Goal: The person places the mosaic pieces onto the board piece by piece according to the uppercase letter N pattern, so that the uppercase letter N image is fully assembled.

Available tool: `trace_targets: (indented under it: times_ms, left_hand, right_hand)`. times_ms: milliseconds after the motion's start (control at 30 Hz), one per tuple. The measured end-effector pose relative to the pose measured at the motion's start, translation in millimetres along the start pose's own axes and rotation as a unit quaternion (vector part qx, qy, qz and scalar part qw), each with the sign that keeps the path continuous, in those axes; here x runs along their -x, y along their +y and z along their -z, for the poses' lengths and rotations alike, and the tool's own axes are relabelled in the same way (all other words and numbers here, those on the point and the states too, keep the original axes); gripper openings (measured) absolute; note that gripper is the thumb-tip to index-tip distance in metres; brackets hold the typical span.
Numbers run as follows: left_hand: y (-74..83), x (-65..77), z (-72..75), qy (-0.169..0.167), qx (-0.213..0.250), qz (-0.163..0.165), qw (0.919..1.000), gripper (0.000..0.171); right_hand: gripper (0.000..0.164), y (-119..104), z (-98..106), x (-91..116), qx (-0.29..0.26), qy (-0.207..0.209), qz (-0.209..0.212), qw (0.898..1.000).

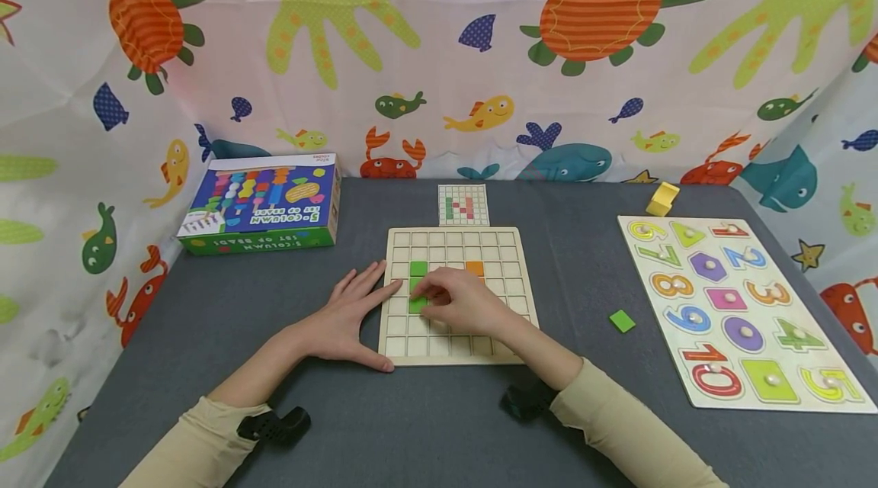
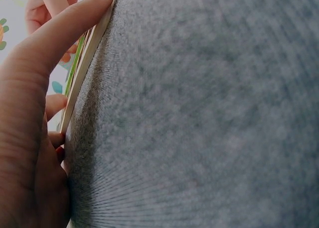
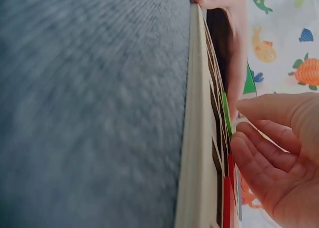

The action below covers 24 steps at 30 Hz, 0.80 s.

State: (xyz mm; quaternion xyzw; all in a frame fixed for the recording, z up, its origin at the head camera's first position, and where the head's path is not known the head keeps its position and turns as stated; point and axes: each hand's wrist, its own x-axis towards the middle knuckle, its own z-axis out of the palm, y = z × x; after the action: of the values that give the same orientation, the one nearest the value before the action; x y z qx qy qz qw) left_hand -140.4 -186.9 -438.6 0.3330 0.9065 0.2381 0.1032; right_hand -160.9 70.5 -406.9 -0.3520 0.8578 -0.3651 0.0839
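A wooden grid board [image 1: 507, 244] lies mid-table, with green square tiles [image 1: 418, 268] in a column on its left and an orange tile [image 1: 475, 268] farther right. My left hand [image 1: 346, 313] is spread along the board's left edge, thumb at the near left corner. Over the green column is my right hand [image 1: 466, 301], thumb and fingertips right at the lowest tile. In the right wrist view, the right thumb and fingers stand apart beside a green tile [image 3: 227, 113], with red tiles [image 3: 228, 198] below it; the hand covers part of the board in the head view.
Behind the board lies a small pattern card [image 1: 463, 204]. A loose green tile [image 1: 622, 321] is on the table to its right, near a number puzzle board [image 1: 744, 313]. Yellow blocks [image 1: 662, 199] stand at the back right, a beads box [image 1: 264, 202] at the back left.
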Motion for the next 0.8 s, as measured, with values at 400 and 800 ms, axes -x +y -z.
trace_targets:
  times_ms: [400, 800]
  left_hand:
    - [-0.6, -0.2, -1.7, 0.003, -0.004, -0.001, 1.0, 0.119]
    - [-1.3, -0.8, -2.6, 0.002, 0.002, -0.003, 1.0, 0.119]
  right_hand:
    - [0.014, 26.9, 49.0, 46.3, -0.036, 0.034, -0.054, 0.997]
    - [0.017, 59.4, 101.6, 124.0, 0.053, 0.067, -0.134, 0.987]
